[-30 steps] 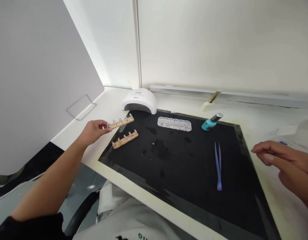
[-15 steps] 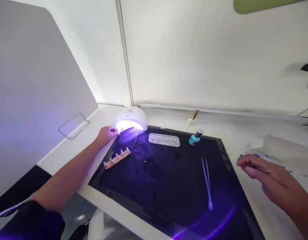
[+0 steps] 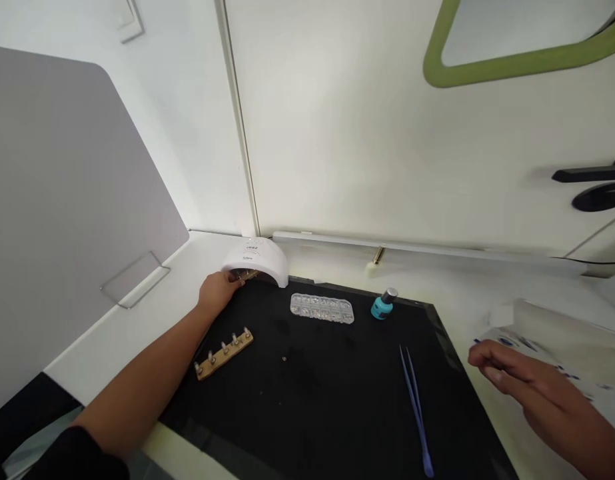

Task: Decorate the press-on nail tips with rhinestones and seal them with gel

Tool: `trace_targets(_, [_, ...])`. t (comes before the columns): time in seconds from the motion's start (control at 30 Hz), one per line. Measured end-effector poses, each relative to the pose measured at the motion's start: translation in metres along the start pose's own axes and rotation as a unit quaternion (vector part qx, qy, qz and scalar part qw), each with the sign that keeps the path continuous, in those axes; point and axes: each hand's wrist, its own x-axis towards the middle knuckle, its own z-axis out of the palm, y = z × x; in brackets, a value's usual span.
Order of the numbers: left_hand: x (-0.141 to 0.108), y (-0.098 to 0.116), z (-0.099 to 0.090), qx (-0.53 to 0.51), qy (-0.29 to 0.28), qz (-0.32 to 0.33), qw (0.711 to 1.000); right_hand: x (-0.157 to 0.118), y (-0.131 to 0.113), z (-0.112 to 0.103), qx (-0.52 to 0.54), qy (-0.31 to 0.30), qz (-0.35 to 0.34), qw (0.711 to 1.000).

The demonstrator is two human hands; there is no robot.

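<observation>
At the mouth of the white nail lamp [image 3: 260,257], my left hand [image 3: 220,292] grips the end of a wooden nail-tip stand [image 3: 248,274], most of which sits inside. The lamp's light is off. A second wooden stand [image 3: 224,354] bearing several small nail tips rests on the black mat [image 3: 327,400], nearer to me than the lamp. My right hand [image 3: 520,377] is beyond the mat's right edge, fingers loosely bent and thumb apart, with nothing visible in it. Blue tweezers [image 3: 417,417] lie on the mat to its left.
A clear compartment case [image 3: 322,309] of small sparkling pieces and a turquoise polish bottle [image 3: 382,305] are along the mat's back edge. Behind them stands a gold-capped bottle [image 3: 375,261]. White packaging [image 3: 562,333] lies at right, and a wire frame [image 3: 134,280] projects at left.
The nail lamp's purple light has gone out. My view has tilted upward, so the table sits lower in the picture. My left hand stays at the lamp.
</observation>
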Motion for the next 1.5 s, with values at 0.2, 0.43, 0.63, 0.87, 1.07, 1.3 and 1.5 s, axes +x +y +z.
trace_targets(0.2, [-0.002,0.004,0.006,0.019,0.022,-0.013,1.000,0.005,0.007,0.000,-0.006,-0.007,-0.010,1.000])
trace_targets(0.43, [-0.001,0.001,0.009,0.015,0.034,0.008,0.999,0.006,0.017,0.003,-0.010,-0.021,0.004,1.000])
trace_targets(0.63, [-0.012,0.006,-0.023,-0.008,0.094,0.068,0.993,0.005,0.014,0.002,-0.006,-0.020,0.003,1.000])
trace_targets(0.87, [0.021,0.054,-0.057,0.024,0.099,0.213,0.972,0.008,0.015,0.000,-0.004,-0.019,0.000,1.000])
trace_targets(1.07, [0.054,0.069,-0.040,0.060,0.051,0.237,0.968,-0.003,-0.002,0.004,0.034,0.043,0.026,0.998])
trace_targets(1.3, [0.062,0.068,-0.040,0.047,0.043,0.225,0.972,-0.004,-0.018,0.012,0.064,0.071,0.036,0.995])
trace_targets(1.5, [0.055,0.042,-0.059,-0.036,0.111,0.208,0.971,-0.005,-0.021,0.008,0.061,0.070,0.029,0.995])
